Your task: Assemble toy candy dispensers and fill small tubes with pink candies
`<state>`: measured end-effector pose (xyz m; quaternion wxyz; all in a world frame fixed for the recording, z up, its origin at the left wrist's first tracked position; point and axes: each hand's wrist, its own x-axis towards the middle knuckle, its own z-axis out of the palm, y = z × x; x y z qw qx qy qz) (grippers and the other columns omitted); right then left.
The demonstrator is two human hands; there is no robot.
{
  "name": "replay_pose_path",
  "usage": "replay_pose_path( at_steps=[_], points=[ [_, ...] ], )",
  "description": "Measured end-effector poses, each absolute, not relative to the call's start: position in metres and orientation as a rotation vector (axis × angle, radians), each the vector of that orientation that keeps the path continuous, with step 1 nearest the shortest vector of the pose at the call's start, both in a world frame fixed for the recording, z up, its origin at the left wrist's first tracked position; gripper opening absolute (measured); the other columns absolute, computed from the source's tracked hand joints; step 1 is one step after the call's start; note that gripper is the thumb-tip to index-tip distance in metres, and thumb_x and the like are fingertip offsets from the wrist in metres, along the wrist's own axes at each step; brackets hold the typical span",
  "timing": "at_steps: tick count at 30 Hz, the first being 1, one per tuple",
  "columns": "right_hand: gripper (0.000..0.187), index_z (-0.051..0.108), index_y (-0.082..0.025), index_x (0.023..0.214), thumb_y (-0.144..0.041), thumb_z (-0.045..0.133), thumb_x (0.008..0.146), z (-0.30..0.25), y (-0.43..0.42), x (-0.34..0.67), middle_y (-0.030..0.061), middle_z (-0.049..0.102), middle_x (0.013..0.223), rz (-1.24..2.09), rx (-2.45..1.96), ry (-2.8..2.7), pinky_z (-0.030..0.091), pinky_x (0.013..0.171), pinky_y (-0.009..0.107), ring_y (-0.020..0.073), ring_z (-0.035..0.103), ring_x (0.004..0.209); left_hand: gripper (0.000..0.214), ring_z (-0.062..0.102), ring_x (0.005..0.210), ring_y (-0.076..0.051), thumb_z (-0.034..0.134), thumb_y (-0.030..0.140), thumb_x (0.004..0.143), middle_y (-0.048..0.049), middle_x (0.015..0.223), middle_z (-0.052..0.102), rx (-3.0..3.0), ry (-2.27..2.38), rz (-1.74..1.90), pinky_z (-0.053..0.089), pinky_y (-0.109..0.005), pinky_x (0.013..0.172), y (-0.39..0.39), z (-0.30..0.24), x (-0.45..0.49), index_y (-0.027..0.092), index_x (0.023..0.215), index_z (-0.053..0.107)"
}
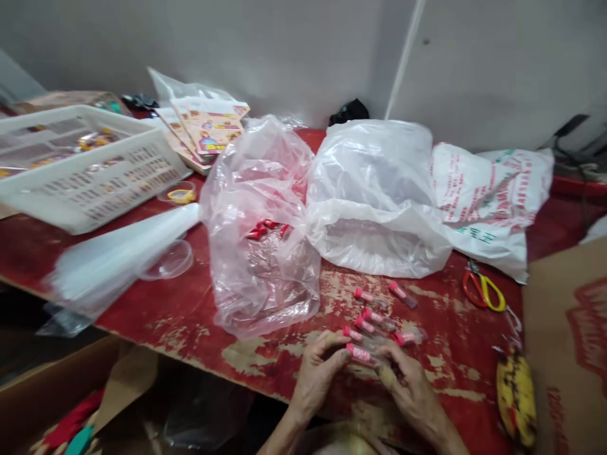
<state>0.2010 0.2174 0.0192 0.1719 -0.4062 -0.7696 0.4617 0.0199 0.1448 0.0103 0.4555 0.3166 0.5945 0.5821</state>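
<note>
My left hand [317, 373] and right hand [408, 392] low over worn red table [165, 316], fingers [342, 346] of both closed on pink-capped tube [360, 355], held crosswise. More loose pink-capped tubes [374, 319] just ahead. To right, orange-yellow scissors [484, 287], spotted banana [516, 398]. Farther, clear plastic bag [258, 265] with red pieces inside, white plastic bag [374, 196], white plastic basket [80, 167].
</note>
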Motion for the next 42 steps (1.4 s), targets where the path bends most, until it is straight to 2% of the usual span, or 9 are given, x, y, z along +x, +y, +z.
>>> replay_pose_path(
  at_steps=[3,7,13,16,20,26,29,36,42],
  points=[
    [0.04,0.063,-0.02,0.087,-0.04,0.029,0.094,0.028,0.218,0.198,0.0056,0.064,0.086,1.324,-1.137,-2.165,0.048,0.072,0.027,0.018,0.06,0.079,0.017,0.057,0.084,-0.02,0.071,0.035,0.072,-0.0036,0.082,0.067,0.843,1.455,1.434,0.042,-0.031,0.083,0.146,0.008,0.018,0.024,0.084,0.075],
    [0.026,0.06,-0.021,0.097,-0.04,0.045,0.088,0.036,0.219,0.198,0.0032,0.064,0.089,1.246,-1.132,-2.179,0.047,0.068,0.024,0.0169,0.059,0.077,0.019,0.058,0.085,-0.019,0.068,0.033,0.075,-0.004,0.086,0.067,0.84,1.443,1.417,0.044,-0.03,0.081,0.149,0.009,0.019,0.025,0.09,0.074],
    [0.039,0.063,-0.021,0.083,-0.045,0.034,0.092,0.025,0.225,0.212,0.0023,0.065,0.074,1.27,-1.15,-2.126,0.048,0.063,0.024,0.0176,0.062,0.071,0.02,0.061,0.082,-0.019,0.067,0.034,0.076,-0.0043,0.087,0.069,0.963,1.461,1.378,0.046,-0.029,0.079,0.151,0.021,0.026,0.023,0.092,0.074],
    [0.034,0.064,-0.023,0.088,-0.05,0.043,0.086,0.012,0.246,0.23,0.003,0.069,0.079,1.091,-1.241,-2.061,0.051,0.062,0.024,0.0198,0.065,0.074,0.026,0.062,0.083,-0.018,0.059,0.034,0.082,-0.0048,0.091,0.068,1.009,1.587,1.438,0.047,-0.029,0.077,0.158,0.027,0.007,0.022,0.103,0.069],
    [0.041,0.063,-0.025,0.094,-0.058,0.044,0.079,-0.002,0.28,0.251,0.0047,0.071,0.086,0.776,-1.474,-2.098,0.052,0.054,0.028,0.0233,0.067,0.071,0.023,0.062,0.084,-0.019,0.05,0.029,0.086,-0.0061,0.09,0.067,1.023,2.25,1.61,0.049,-0.029,0.076,0.18,0.035,-0.06,0.018,0.096,0.067],
    [0.048,0.061,-0.024,0.106,-0.054,0.029,0.087,-0.011,0.284,0.249,0.008,0.066,0.108,0.29,-1.578,-2.286,0.053,0.047,0.033,0.0252,0.069,0.076,0.029,0.059,0.096,-0.024,0.042,0.005,0.074,-0.0136,0.1,0.064,1.117,2.799,1.226,0.044,-0.034,0.086,0.245,0.032,-0.179,0.013,0.091,0.065],
    [0.046,0.06,-0.021,0.107,-0.049,0.027,0.09,-0.012,0.279,0.242,0.0104,0.064,0.112,0.122,-1.532,-2.31,0.052,0.046,0.031,0.0238,0.069,0.078,0.026,0.06,0.085,-0.027,0.047,0.004,0.068,-0.0131,0.084,0.065,1.175,2.796,1.041,0.044,-0.037,0.078,0.274,0.025,-0.212,0.012,0.085,0.064],
    [0.03,0.061,-0.024,0.098,-0.036,0.034,0.093,0.002,0.298,0.22,0.0039,0.067,0.1,0.23,-1.326,-2.383,0.052,0.056,0.026,0.0174,0.068,0.075,0.012,0.059,0.062,-0.028,0.047,0.012,0.075,-0.007,0.056,0.056,1.171,2.832,0.78,0.042,-0.038,0.062,0.284,0.009,-0.247,0.016,0.074,0.059],
    [0.031,0.061,-0.019,0.1,-0.028,0.032,0.094,0.014,0.357,0.158,0.0068,0.065,0.098,0.231,-1.183,-2.474,0.048,0.071,0.027,0.0177,0.063,0.084,0.018,0.061,0.078,-0.028,0.05,0.021,0.077,-0.0097,0.076,0.064,1.222,2.847,0.792,0.045,-0.038,0.072,0.268,0.014,-0.231,0.016,0.091,0.06]
  ],
)
